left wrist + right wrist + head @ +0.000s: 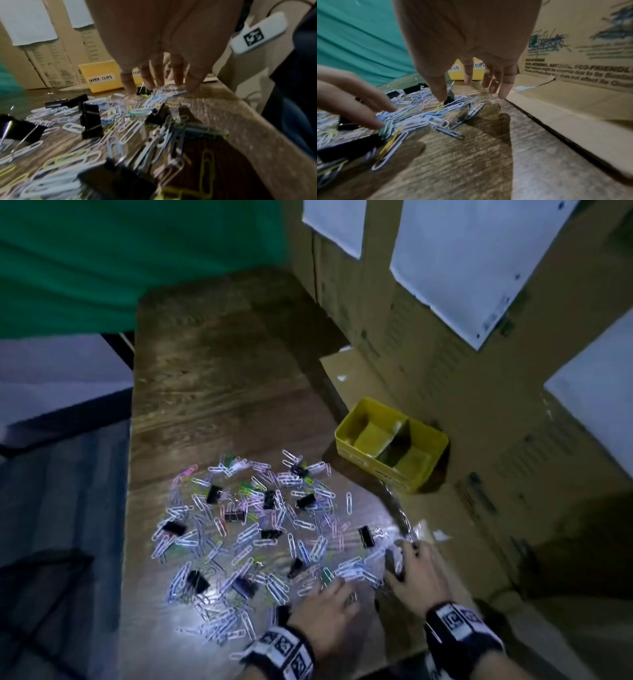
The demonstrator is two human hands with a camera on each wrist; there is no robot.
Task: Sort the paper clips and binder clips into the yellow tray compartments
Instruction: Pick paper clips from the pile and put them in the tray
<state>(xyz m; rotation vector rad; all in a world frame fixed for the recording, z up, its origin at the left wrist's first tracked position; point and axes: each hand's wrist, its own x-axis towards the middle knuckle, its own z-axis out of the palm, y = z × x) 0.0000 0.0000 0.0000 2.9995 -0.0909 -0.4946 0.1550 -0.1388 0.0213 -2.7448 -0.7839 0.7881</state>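
Several coloured paper clips (246, 535) and black binder clips (214, 494) lie scattered on a dark wooden table (212, 378). The yellow tray (356, 414) stands at the right against the boxes, split into compartments; its front label (101, 80) reads "PAPER CLIPS". My left hand (334, 589) reaches over the near edge of the pile, fingers (150, 79) straight and spread, tips touching clips. My right hand (406, 556) is at the pile's right edge, fingers extended down. Its index finger (439, 93) touches a black binder clip (451, 98). Neither hand holds anything.
Tall cardboard boxes (479, 405) with white sheets stuck on them wall off the right side, and a flat cardboard flap (556, 102) lies along the table's right edge. A green cloth (102, 261) hangs behind the table. The table's left edge drops to the floor.
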